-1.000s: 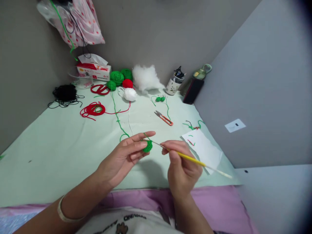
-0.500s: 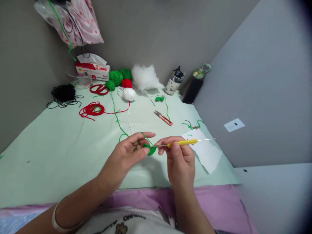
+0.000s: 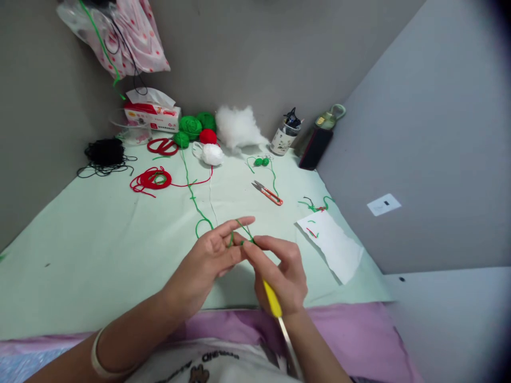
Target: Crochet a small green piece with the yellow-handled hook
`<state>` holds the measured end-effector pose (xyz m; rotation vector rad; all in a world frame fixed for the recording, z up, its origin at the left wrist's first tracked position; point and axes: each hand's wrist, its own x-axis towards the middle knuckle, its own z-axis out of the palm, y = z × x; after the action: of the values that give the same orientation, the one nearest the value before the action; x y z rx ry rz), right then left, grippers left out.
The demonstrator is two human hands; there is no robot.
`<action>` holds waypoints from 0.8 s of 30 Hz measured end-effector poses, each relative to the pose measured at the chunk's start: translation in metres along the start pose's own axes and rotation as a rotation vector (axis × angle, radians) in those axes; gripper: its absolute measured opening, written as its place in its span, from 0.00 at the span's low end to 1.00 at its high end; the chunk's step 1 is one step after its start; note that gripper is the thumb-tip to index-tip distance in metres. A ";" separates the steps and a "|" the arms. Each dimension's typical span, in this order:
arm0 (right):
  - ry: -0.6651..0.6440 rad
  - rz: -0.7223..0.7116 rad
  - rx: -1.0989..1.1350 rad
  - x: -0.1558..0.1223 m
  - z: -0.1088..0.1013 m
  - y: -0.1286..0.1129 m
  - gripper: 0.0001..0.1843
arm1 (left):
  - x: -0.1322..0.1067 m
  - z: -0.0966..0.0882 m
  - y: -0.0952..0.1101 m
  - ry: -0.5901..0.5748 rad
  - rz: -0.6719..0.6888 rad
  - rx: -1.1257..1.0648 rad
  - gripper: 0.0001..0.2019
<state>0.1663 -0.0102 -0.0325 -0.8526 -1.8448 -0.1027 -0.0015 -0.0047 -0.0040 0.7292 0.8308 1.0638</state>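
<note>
My left hand pinches a small piece of green crochet, which the fingers almost fully cover. Green yarn is strung over its raised index finger. Close against it on the right, my right hand has its thumb and index finger together at the crochet's edge. In its palm lies a crochet hook with a yellow handle, the rear metal end slanting down toward my body. A thin tip shows near the taut yarn; where it enters the stitches is hidden.
Orange-handled thread snips lie beyond my hands, near two small green pieces. White paper with yarn scraps is at the right. Red scissors, green yarn balls, white stuffing and a bottle line the back.
My right hand has turned, swinging the hook's handle from pointing right to pointing down toward me. Its fingers have moved left onto the crochet, covering most of it.
</note>
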 end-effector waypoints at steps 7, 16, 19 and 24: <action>0.116 0.504 0.625 0.017 -0.002 -0.001 0.11 | 0.001 -0.007 0.003 -0.007 0.040 -0.026 0.18; -0.013 0.220 0.230 0.006 0.004 -0.005 0.17 | 0.000 0.000 -0.004 0.035 0.067 -0.005 0.22; -0.001 0.078 0.144 0.004 0.003 -0.002 0.21 | 0.004 -0.002 -0.002 -0.050 -0.079 -0.165 0.19; 0.154 0.439 0.522 0.014 0.002 0.003 0.12 | 0.006 -0.007 0.003 -0.043 -0.056 -0.215 0.12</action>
<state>0.1638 -0.0007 -0.0226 -0.8241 -1.4055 0.5517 -0.0073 0.0028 -0.0067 0.5421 0.6838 1.0646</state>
